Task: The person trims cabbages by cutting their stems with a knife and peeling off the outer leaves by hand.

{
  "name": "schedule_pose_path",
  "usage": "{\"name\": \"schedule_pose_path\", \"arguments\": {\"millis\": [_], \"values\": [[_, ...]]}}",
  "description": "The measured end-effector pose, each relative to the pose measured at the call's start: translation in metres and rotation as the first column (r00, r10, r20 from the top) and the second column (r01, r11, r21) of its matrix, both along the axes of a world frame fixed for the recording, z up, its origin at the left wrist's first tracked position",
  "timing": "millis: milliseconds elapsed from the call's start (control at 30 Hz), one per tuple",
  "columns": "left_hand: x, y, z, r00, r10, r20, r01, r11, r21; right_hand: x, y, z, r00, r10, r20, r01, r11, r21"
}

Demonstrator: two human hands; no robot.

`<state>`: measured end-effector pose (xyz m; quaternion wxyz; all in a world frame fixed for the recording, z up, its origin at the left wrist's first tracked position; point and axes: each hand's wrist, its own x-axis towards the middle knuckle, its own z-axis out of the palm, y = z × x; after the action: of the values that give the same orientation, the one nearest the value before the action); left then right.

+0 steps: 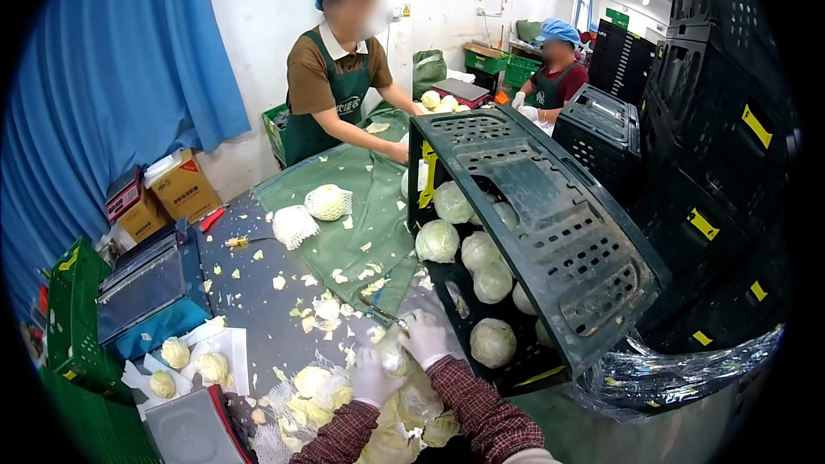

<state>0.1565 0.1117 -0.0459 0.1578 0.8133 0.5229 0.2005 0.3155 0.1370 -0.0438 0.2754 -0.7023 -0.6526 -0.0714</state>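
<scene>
My left hand (pixel 375 379), in a white glove, is closed against the side of a cabbage in clear film (pixel 394 357) near the table's front edge. My right hand (pixel 424 338), also gloved, is on the cabbage's other side, its fingers curled round the handle end of a knife (pixel 380 313). The knife's blade points away to the upper left. Under and in front of my hands lie peeled cabbages and loose leaves (pixel 316 391), partly hidden by my sleeves. White foam netting (pixel 277 412) is bunched at their left.
A tipped dark crate (pixel 550 215) of film-wrapped cabbages stands at right. Netted cabbages (pixel 295 226) lie on a green cloth (pixel 344 185). Another knife (pixel 247 241) is at left, near a scale (pixel 198 430). A co-worker (pixel 344 77) reaches behind the crate; another person (pixel 559 77) sits farther back.
</scene>
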Motion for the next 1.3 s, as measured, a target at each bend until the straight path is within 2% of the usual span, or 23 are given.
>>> {"name": "schedule_pose_path", "arguments": {"millis": [67,200,267,367,433,567,600,667,700,733,800,867,900,933,967,1033,1067,1133,1167,1200,1233,1267,1300], "values": [[0.0,0.003,0.01,0.998,0.001,-0.056,-0.003,1.0,-0.029,0.01,0.005,-0.001,1.0,0.013,-0.015,-0.015,0.992,-0.124],[-0.001,0.015,0.024,0.983,-0.181,0.02,0.181,0.983,-0.01,0.028,0.017,-0.016,0.999,-0.028,0.026,0.03,0.997,-0.065],[-0.003,0.024,0.03,0.972,-0.232,0.045,0.232,0.973,-0.003,0.037,0.029,-0.005,0.997,-0.077,0.017,0.079,0.986,-0.144],[-0.003,0.043,0.033,0.944,-0.308,0.122,0.322,0.938,-0.126,0.067,0.05,-0.011,0.995,-0.038,0.093,0.048,0.993,-0.107],[-0.006,0.052,0.031,0.915,-0.358,0.187,0.385,0.912,-0.139,0.082,0.06,-0.015,1.0,-0.027,0.004,0.028,0.994,-0.109],[-0.024,0.078,0.002,0.863,-0.405,0.3,0.46,0.876,-0.141,0.103,0.067,-0.014,0.947,-0.318,-0.049,0.261,0.849,-0.46],[-0.039,0.095,-0.008,0.943,-0.234,0.237,0.32,0.834,-0.45,0.11,0.066,-0.019,0.948,-0.316,-0.039,0.264,0.85,-0.456],[-0.077,0.1,-0.019,0.99,-0.065,0.124,0.135,0.69,-0.711,0.121,0.059,-0.035,0.861,-0.435,-0.264,0.318,0.865,-0.389],[-0.101,0.091,-0.019,0.984,-0.111,0.142,0.163,0.887,-0.432,0.115,0.054,-0.025,0.84,-0.457,-0.293,0.32,0.853,-0.412],[-0.113,0.09,-0.013,0.977,-0.164,0.137,0.177,0.98,-0.091,0.101,0.048,-0.007,0.855,-0.457,-0.245,0.337,0.849,-0.406],[-0.096,0.072,0.025,0.972,-0.104,0.209,0.114,0.993,-0.038,0.079,0.039,-0.001,0.898,-0.417,-0.14,0.34,0.86,-0.38],[-0.068,0.054,0.035,0.958,-0.035,0.284,0.034,0.999,0.009,0.065,0.026,-0.008,0.909,-0.368,-0.194,0.315,0.914,-0.255],[-0.052,0.055,0.031,0.908,0.009,0.42,0.076,0.98,-0.185,0.053,0.019,0.004,0.885,-0.42,-0.202,0.35,0.885,-0.306],[-0.038,0.055,0.027,0.838,0.077,0.539,0.148,0.921,-0.361,0.05,0.013,0.004,0.88,-0.392,-0.267,0.336,0.913,-0.233],[-0.025,0.052,0.025,0.834,0.081,0.546,0.143,0.924,-0.354,0.045,0.007,0.008,0.861,-0.379,-0.34,0.344,0.925,-0.16],[-0.005,0.045,0.014,0.947,0.058,0.317,0.008,0.979,-0.202,0.042,0.004,0.008,0.818,-0.374,-0.438,0.387,0.92,-0.062],[-0.001,0.047,0.005,0.946,0.061,0.32,0.005,0.98,-0.2,0.04,0.003,0.003,0.75,-0.301,-0.59,0.357,0.934,-0.023],[0.0,0.047,0.0,0.875,0.115,0.47,0.09,0.915,-0.393,0.033,0.007,-0.01,0.306,-0.089,-0.948,0.278,0.961,0.0],[-0.004,0.045,0.005,0.877,0.13,0.463,0.073,0.916,-0.395,0.028,0.004,-0.011,0.088,-0.067,-0.994,0.194,0.98,-0.049],[-0.006,0.047,0.012,0.745,0.257,0.616,0.172,0.818,-0.549,0.024,0.002,-0.01,-0.135,-0.06,-0.989,0.095,0.993,-0.074],[-0.011,0.051,0.016,0.666,0.325,0.671,0.231,0.766,-0.6,0.013,0.0,0.004,-0.236,-0.09,-0.968,0.04,0.994,-0.103],[-0.016,0.055,0.02,0.582,0.402,0.707,0.288,0.711,-0.641,0.008,0.002,-0.003,-0.332,0.007,-0.943,-0.06,0.998,0.029],[-0.021,0.062,0.017,0.426,0.553,0.716,0.425,0.576,-0.698,0.0,0.005,0.002,-0.357,0.018,-0.934,-0.126,0.99,0.068]]}}
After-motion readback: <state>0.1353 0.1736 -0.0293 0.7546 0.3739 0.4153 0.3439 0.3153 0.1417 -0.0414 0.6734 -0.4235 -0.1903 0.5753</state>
